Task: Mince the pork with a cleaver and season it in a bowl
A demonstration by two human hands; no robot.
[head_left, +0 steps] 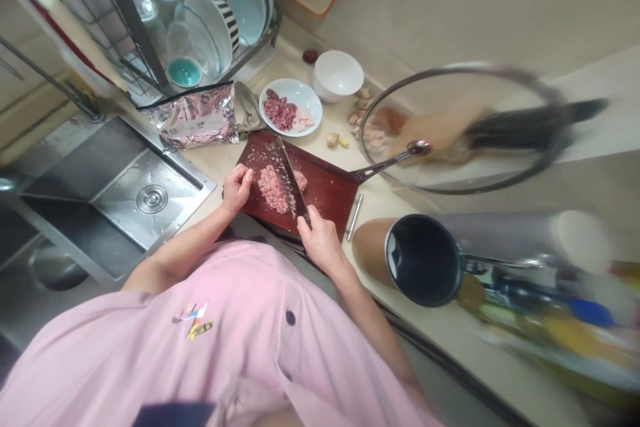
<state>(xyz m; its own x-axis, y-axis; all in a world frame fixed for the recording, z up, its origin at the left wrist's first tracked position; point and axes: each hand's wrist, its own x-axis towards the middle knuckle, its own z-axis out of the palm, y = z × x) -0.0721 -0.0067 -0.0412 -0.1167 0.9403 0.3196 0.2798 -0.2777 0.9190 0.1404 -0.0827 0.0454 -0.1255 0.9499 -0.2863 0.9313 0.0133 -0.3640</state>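
Just in front of the pink shirt (240, 320), the handle of a broad knife (289, 177) is gripped by the right hand (320, 235), with the fingers wrapped about it. The left hand (237, 188) is placed at the left edge of the cutting board (333, 195), its fingers curled; whether the edge is pinched by them cannot be told. Between the two hands, the minced meat (273, 188) is spread over the board, with the blade laid across it and small bits stuck to the steel. The step in hand is judged to be fine chopping; what seems called for next is that the blade be lifted with the left fingers well clear, and that the scattered bits be gathered under it. Beyond the board, ginger pieces (333, 140) are set on the desk (215, 160). Farther back, red meat chunks (280, 110) and paler pieces (303, 121) are held on a plate (314, 103), beside which a white bowl (339, 77) is placed.
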